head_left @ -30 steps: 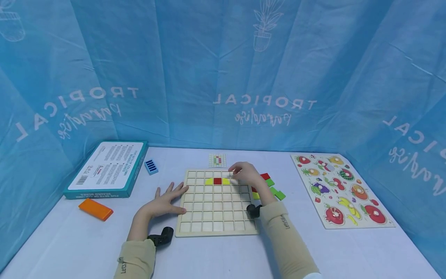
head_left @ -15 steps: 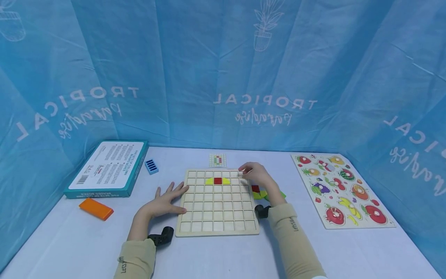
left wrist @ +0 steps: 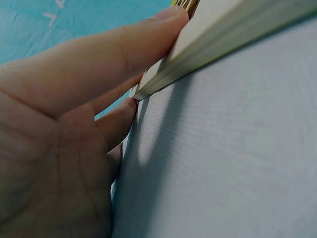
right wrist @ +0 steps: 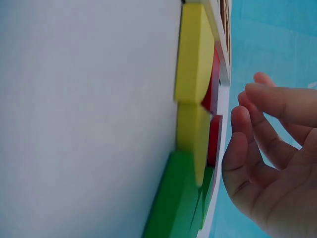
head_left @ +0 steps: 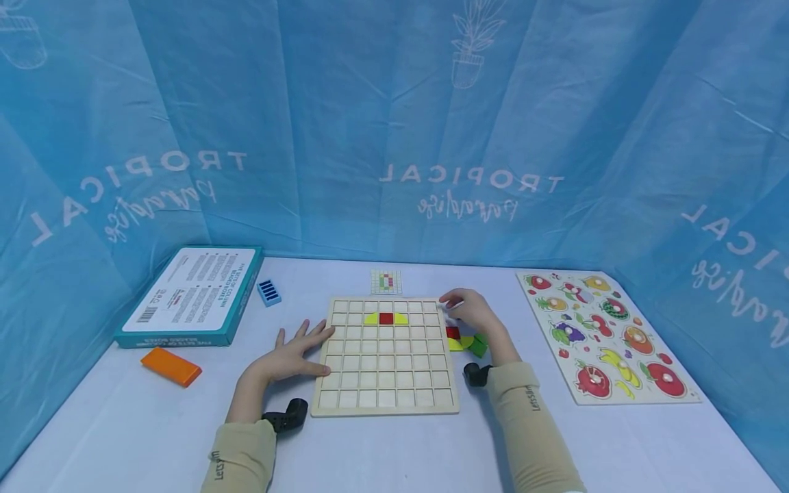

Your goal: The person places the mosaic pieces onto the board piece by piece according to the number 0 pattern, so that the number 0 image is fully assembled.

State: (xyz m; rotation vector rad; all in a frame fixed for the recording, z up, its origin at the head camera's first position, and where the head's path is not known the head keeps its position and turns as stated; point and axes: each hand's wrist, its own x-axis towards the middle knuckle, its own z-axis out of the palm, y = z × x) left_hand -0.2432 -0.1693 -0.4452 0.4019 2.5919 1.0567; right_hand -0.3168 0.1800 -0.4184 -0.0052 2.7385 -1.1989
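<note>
A wooden grid board (head_left: 377, 380) lies in the middle of the table. Near its far side a red square tile (head_left: 385, 318) sits between two yellow tiles (head_left: 401, 319). My left hand (head_left: 286, 359) rests at the board's left edge, fingers spread; in the left wrist view its thumb (left wrist: 114, 59) touches the board's rim. Just past the board's far right corner, my right hand (head_left: 474, 312) hovers above loose tiles, its fingers loosely bent with nothing between them. Below it lie red (head_left: 453, 333), yellow (head_left: 455, 344) and green (head_left: 477, 346) tiles, partly hidden by that hand.
A small pattern card (head_left: 385, 282) lies behind the board. To the left are a teal box (head_left: 191, 294), a blue striped piece (head_left: 268, 292) and an orange block (head_left: 171, 367). A fruit puzzle board (head_left: 607, 335) lies at right. A blue curtain (head_left: 345, 137) hangs behind the table.
My right hand has moved right, from over the board's far right squares to beyond its edge above the loose tiles. The left hand stays in place.
</note>
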